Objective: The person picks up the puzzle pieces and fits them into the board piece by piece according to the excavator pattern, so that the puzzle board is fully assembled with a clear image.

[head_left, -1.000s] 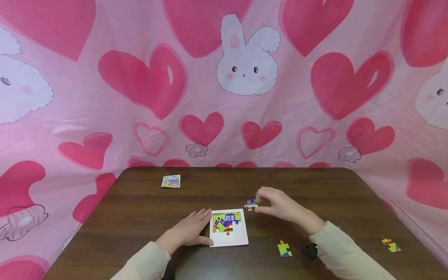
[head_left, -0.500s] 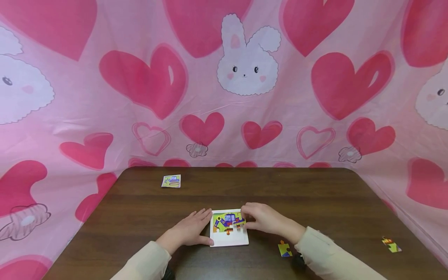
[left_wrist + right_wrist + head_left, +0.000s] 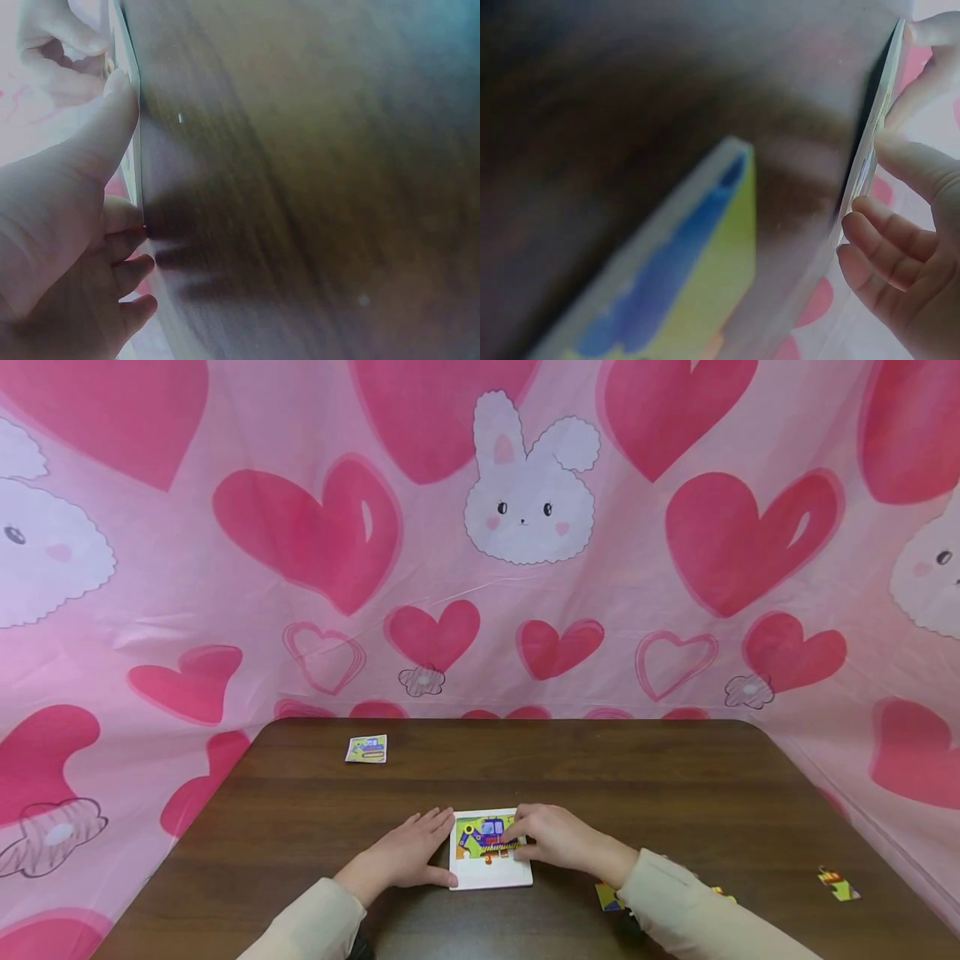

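Note:
A white puzzle tray point(image 3: 491, 875) lies on the table, its upper part filled with pieces that show a purple excavator on yellow-green. My left hand point(image 3: 405, 850) rests against the tray's left side, thumb at the near corner and fingers straight along the far corner. Over the tray's right side, my right hand point(image 3: 566, 837) pinches a puzzle piece point(image 3: 510, 845) with a striped edge, which lies among the others; the fingers partly cover it. In the right wrist view, thumb and fingertips of the right hand point(image 3: 907, 217) are at the tray's edge.
A loose puzzle piece point(image 3: 609, 897) lies by the right sleeve, partly hidden. Part of another yellow piece point(image 3: 723, 893) shows behind that sleeve. Farther right is a further loose piece point(image 3: 838, 883). A small excavator picture card point(image 3: 367, 749) lies at the table's back left.
My right hand has brought the striped puzzle piece leftward from beside the tray onto its right side, and has shifted slightly nearer since. The left hand has stayed in place.

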A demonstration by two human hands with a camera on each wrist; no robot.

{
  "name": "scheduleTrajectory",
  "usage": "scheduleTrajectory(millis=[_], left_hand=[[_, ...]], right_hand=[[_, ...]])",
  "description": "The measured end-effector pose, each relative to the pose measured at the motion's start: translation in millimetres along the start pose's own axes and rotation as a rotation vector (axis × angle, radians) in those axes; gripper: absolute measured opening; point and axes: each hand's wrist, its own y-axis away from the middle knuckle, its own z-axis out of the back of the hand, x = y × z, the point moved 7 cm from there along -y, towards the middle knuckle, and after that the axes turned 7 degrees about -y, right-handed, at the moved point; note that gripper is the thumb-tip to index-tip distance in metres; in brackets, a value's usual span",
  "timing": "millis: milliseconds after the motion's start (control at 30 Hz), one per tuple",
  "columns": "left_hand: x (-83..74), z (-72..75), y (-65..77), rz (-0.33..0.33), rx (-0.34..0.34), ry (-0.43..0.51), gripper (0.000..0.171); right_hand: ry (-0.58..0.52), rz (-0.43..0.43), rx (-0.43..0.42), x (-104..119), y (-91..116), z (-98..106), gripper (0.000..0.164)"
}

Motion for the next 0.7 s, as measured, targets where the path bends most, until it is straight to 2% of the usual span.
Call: scheduleTrajectory(millis=[200, 700], left_hand=[[-0.6, 1.2, 0.3, -0.009, -0.003, 0.002, 0.088], [-0.2, 1.1, -0.3, -0.008, 0.002, 0.007, 0.088]], right_hand=[[0.042, 0.015, -0.001, 2.0, -2.4, -0.4, 0.019], [0.056, -0.017, 0.05, 0.5, -5.5, -2.7, 0.021]])
